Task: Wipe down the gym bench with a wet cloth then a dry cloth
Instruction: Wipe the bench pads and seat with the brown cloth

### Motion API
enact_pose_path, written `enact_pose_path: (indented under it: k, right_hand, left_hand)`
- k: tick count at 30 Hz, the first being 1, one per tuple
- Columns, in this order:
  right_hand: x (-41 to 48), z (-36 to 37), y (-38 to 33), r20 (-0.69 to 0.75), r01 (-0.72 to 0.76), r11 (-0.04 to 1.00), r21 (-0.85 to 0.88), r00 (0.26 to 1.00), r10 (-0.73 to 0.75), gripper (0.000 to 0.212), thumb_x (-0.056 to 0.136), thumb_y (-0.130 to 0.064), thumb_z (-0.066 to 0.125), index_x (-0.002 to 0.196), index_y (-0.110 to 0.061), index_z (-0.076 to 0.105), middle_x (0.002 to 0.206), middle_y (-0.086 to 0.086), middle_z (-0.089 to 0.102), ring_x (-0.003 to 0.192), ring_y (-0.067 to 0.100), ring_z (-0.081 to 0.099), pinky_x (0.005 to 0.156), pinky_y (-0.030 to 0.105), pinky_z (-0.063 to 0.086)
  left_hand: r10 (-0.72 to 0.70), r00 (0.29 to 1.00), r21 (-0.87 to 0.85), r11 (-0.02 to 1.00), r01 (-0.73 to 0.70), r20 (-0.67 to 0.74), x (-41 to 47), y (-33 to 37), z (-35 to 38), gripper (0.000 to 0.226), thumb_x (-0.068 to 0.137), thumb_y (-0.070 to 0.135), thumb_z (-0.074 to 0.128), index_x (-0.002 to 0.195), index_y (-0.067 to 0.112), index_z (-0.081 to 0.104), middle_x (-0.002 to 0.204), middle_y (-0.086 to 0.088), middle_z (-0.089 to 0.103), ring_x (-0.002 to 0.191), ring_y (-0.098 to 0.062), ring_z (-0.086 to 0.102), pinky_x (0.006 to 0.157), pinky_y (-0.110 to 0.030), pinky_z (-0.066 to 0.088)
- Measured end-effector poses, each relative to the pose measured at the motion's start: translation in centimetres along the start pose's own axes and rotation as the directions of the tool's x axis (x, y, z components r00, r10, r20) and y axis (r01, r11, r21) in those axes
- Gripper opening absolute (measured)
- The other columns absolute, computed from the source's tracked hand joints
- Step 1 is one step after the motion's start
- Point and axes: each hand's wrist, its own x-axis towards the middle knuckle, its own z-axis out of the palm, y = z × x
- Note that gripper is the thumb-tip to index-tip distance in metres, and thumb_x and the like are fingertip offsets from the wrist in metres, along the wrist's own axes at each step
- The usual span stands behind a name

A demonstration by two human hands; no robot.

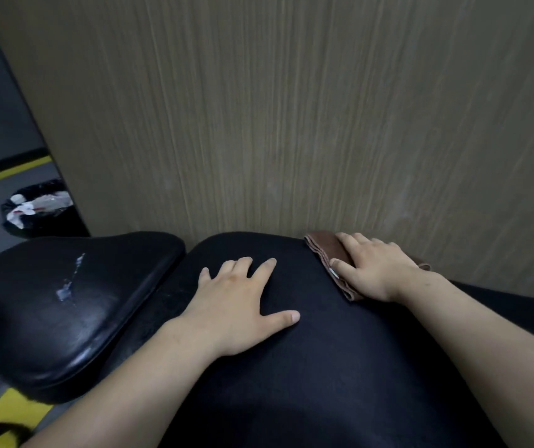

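Two hands in view, both down on the bench.

Right hand [378,270], right of centre: palm down, fingers laid fairly straight and close together, pressing a folded brown cloth [322,250] flat. Not gripping it. Thumb lies along the cloth's near edge.

Cloth sits at the far right corner of the main bench pad [307,367], just beside the wood-grain wall [291,108] that fills the upper frame. Small pale tag shows at its edge. Wet or dry: cannot tell from colour or sheen. Only one cloth is visible.

Left hand [236,305], centre frame: flat on the same pad, fingers and thumb spread wide, holding nothing. Reads as a brace.

Main pad: matte black, no clear damp trail visible on it.

Second pad [33,334], lower left, shinier, with pale streaks [71,279] across its top. Moisture, residue or wear, cannot tell which.

Further out, left edge: bin [39,211] with a black liner and rubbish inside, on a grey floor with a yellow stripe [10,173].

Progress, as a judgement: a wiping pass is under way at the far end of the main pad. Which of the two passes it is cannot be settled. If the streaks are dirt, the second pad is not yet done. At least part of the job looks left.
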Motion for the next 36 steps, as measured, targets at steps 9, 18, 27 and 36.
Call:
enact_pose_path:
  k: [9,18,27,36]
  right_hand:
    - [3.7,0.1,-5.1,0.002,0.075,0.997,-0.001,0.997,-0.075,0.070,0.096,-0.061,0.026,0.155,-0.024,0.019,0.152,0.000,0.039,0.132,0.029,0.043,0.104,0.047,0.034]
    - [6.6,0.3,-10.1,-0.004,0.125,0.992,0.009,0.992,-0.125,0.070,0.096,-0.062,0.026,0.155,-0.024,0.020,0.153,0.000,0.038,0.133,0.029,0.042,0.103,0.048,0.032]
    - [9.0,0.1,-15.2,0.016,0.175,0.983,0.063,0.984,-0.176,0.063,0.096,-0.054,0.030,0.153,-0.028,0.024,0.151,-0.002,0.040,0.130,0.029,0.043,0.103,0.048,0.032]
    - [10.3,-0.2,-20.6,0.058,0.259,0.965,0.045,0.964,-0.261,0.056,0.096,-0.052,0.028,0.148,-0.035,0.035,0.150,-0.004,0.042,0.132,0.028,0.041,0.103,0.049,0.030]
  left_hand:
    - [-0.046,0.999,-0.003,0.999,0.046,-0.009,-0.2,-3.8,-0.5,0.095,0.079,0.086,0.031,0.156,0.037,0.005,0.163,0.000,0.015,0.150,-0.019,0.009,0.120,-0.056,0.012]
    - [-0.102,0.994,0.021,0.994,0.103,-0.034,-1.2,-7.8,-1.1,0.094,0.079,0.086,0.029,0.156,0.033,0.013,0.162,0.002,0.019,0.150,-0.019,0.011,0.120,-0.055,0.013]
    - [-0.162,0.985,0.015,0.986,0.163,-0.061,-2.4,-11.4,-1.4,0.063,0.098,0.060,0.029,0.148,0.023,0.033,0.159,0.002,0.025,0.148,-0.018,0.014,0.120,-0.056,0.013]
    - [-0.155,0.985,0.002,0.988,0.156,-0.079,-3.5,-15.1,-0.9,0.049,0.100,0.036,0.036,0.148,0.032,0.032,0.163,0.001,0.017,0.149,-0.021,0.010,0.120,-0.055,0.014]
